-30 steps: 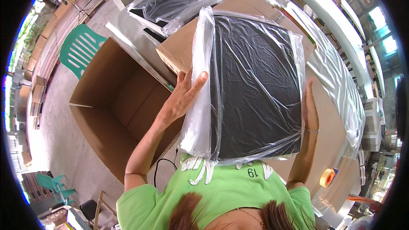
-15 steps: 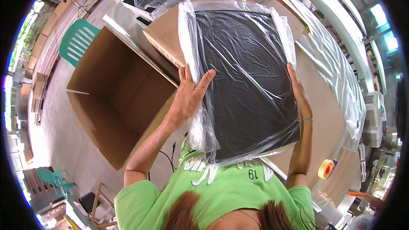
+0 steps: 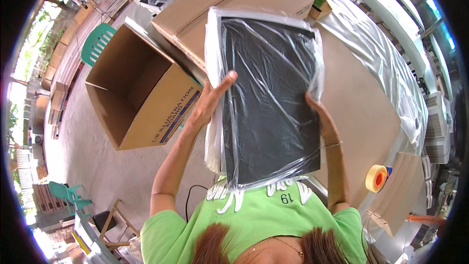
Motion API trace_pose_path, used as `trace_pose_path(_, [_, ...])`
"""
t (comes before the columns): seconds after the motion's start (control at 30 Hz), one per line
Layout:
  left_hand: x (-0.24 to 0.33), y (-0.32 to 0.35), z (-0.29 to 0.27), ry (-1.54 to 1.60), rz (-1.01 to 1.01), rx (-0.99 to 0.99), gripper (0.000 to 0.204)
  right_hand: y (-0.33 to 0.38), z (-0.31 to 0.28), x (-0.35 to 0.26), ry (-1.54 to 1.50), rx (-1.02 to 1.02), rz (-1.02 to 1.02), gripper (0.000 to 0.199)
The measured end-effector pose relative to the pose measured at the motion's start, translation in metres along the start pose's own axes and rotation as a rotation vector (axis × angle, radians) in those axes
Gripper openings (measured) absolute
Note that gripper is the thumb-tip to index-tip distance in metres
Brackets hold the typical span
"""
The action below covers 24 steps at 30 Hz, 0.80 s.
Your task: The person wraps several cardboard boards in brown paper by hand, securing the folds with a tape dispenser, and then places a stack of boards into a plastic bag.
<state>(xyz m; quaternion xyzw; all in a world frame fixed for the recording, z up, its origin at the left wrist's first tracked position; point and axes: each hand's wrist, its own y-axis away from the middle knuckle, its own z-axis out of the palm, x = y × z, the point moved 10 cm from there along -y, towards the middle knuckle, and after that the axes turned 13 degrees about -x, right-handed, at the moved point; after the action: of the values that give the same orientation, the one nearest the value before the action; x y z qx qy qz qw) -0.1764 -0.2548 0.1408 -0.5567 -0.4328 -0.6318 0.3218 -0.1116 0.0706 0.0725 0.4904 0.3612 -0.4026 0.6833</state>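
Observation:
A flat black rectangular panel (image 3: pixel 271 102), wrapped in loose clear plastic, is held up in front of my chest. My left hand (image 3: pixel 211 99) grips its left edge, with the thumb over the front and the other fingers partly hidden behind. On the opposite edge is my right hand (image 3: pixel 316 107), its fingers mostly hidden behind the panel. Crinkled plastic (image 3: pixel 213 137) hangs past the black surface along the left side. To the left of the panel stands an open, tilted cardboard box (image 3: pixel 161 107) with printing on its side.
A large closed carton (image 3: pixel 239 0) lies on the table (image 3: pixel 356 102) beyond the panel. At the right are a tape roll (image 3: pixel 376 178) and folded cardboard (image 3: pixel 403 190). White plastic sheeting (image 3: pixel 376 63) covers the far right side. A green chair (image 3: pixel 97 44) stands behind the open box.
The wrapped panel and my right hand have shifted left and it looks narrower. In view, the open box has turned, so its printed outer side now shows. Both hands keep their hold.

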Motion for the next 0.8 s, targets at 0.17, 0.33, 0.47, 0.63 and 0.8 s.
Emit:
trace_pose_path(0.17, [0.000,0.001,0.059,0.035,0.001,0.051,0.100,0.046,-0.003,0.013,-0.227,0.066,-0.125,0.067])
trace_pose_path(0.33, [0.021,-0.017,0.120,0.255,0.007,-0.063,0.086,0.092,-0.049,-0.030,-0.141,0.201,-0.312,0.056])
trace_pose_path(0.47, [0.049,-0.043,0.171,0.248,0.120,-0.209,0.077,0.132,-0.107,-0.041,-0.109,0.409,-0.472,0.053])
trace_pose_path(0.63, [0.047,-0.055,0.224,0.177,0.272,-0.385,0.068,0.201,-0.148,-0.025,0.020,0.543,-0.682,0.048])
trace_pose_path(0.8, [0.018,-0.068,0.261,-0.016,0.233,-0.463,0.063,0.247,-0.180,0.025,0.162,0.729,-0.563,0.045])
